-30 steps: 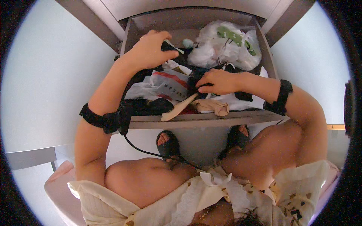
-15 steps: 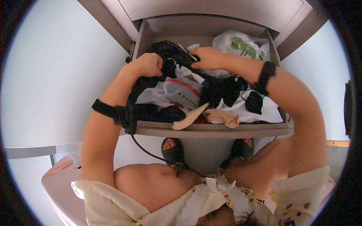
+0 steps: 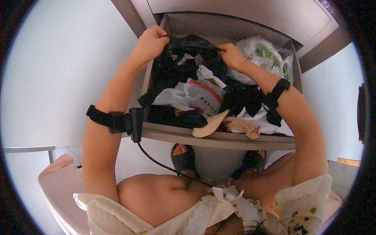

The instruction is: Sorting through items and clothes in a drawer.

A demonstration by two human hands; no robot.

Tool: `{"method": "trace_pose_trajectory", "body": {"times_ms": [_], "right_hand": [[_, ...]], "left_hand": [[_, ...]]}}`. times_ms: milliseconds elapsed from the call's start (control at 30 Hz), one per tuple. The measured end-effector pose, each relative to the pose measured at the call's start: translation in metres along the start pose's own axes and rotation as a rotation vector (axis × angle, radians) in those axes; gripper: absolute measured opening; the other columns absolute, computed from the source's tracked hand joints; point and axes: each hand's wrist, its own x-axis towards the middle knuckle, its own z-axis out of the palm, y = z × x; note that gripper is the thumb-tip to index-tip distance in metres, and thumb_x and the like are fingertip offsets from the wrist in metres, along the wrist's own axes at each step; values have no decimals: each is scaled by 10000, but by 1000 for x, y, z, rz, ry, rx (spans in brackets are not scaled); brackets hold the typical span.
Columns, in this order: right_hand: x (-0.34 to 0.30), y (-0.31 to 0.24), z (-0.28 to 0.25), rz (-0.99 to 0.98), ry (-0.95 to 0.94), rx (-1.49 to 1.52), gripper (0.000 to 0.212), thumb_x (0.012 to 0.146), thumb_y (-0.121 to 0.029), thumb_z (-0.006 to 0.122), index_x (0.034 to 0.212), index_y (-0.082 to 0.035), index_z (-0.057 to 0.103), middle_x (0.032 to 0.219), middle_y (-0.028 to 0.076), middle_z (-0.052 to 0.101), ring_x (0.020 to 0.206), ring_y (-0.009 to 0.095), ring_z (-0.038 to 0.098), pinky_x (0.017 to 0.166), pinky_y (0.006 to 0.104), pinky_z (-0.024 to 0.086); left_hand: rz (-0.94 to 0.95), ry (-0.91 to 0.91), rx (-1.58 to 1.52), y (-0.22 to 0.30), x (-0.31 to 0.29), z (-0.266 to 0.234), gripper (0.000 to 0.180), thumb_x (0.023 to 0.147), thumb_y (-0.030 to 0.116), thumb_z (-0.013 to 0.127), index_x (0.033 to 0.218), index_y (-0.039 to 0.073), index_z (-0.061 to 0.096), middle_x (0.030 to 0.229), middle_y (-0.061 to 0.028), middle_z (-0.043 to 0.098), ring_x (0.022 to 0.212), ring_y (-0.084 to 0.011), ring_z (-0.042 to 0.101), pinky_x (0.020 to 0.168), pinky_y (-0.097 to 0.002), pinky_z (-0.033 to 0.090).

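Your left hand [image 3: 150, 43] has its fingers pinched together on the left end of the edge of a thin, dark black plastic bag [image 3: 192, 41], by the back left of the grey-brown wooden drawer [image 3: 223, 143]. The bag lies between your hands, its upper edge running crosswise; a translucent bag with a red stripe [image 3: 196, 94] sits nearer you. Your right hand [image 3: 234, 56] appears clamped on the bag's right end, so neither hand is nearer. A clear bag with green inside [image 3: 260, 56] lies just beside it.
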Motion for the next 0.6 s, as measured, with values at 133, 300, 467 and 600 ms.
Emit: {"method": "trace_pose_trajectory", "body": {"times_ms": [133,300,467,600], "right_hand": [[-7,-3,-6,-12,39,66,230,722,-149,470,877,-30,590,854,222,569,814,384,541,731,442,439],[-26,-13,4,-190,358,-72,140,738,-68,549,862,-11,518,826,175,515,769,329,512,677,371,415],[-50,-84,22,-665,151,202,302,709,-145,583,969,-28,485,908,159,472,854,332,481,732,382,405],[-54,-93,49,-568,137,-184,630,595,-404,648,1108,-87,465,975,145,492,946,334,458,788,439,362]], "left_hand": [[112,88,-19,11,0,-6,80,792,130,503,842,67,499,699,-14,508,599,-98,463,472,-246,367],[85,116,-128,13,8,-8,111,774,127,517,841,39,522,728,-36,524,661,-128,473,548,-268,379],[-63,73,-462,23,3,-15,127,761,127,524,833,24,537,715,-32,512,681,-144,454,594,-292,372],[-19,36,-291,25,13,-6,128,804,120,494,893,33,526,743,-38,544,678,-147,526,591,-274,437]]}}
